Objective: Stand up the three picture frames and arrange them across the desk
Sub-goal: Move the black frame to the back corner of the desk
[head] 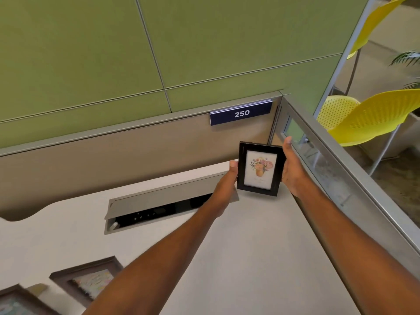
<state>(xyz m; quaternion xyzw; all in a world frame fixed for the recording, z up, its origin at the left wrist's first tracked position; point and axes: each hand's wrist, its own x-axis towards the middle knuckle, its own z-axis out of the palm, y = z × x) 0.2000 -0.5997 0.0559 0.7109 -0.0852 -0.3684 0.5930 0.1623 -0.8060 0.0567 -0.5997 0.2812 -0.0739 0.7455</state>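
A small black picture frame [260, 169] with a flower-pot print stands upright near the desk's far right corner, its bottom edge at the white desk [238, 258]. My left hand [227, 183] grips its left side and my right hand [292, 169] grips its right side. Two grey-brown frames lie flat at the lower left: one [88, 279] beside my left forearm, the other [18, 301] cut off by the corner of the view.
An open cable tray [159, 205] with a raised grey lid is sunk into the desk left of the black frame. A beige partition with a "250" sign [241, 113] backs the desk. A glass side panel [336, 169] bounds the right edge. Yellow chairs [372, 117] stand beyond.
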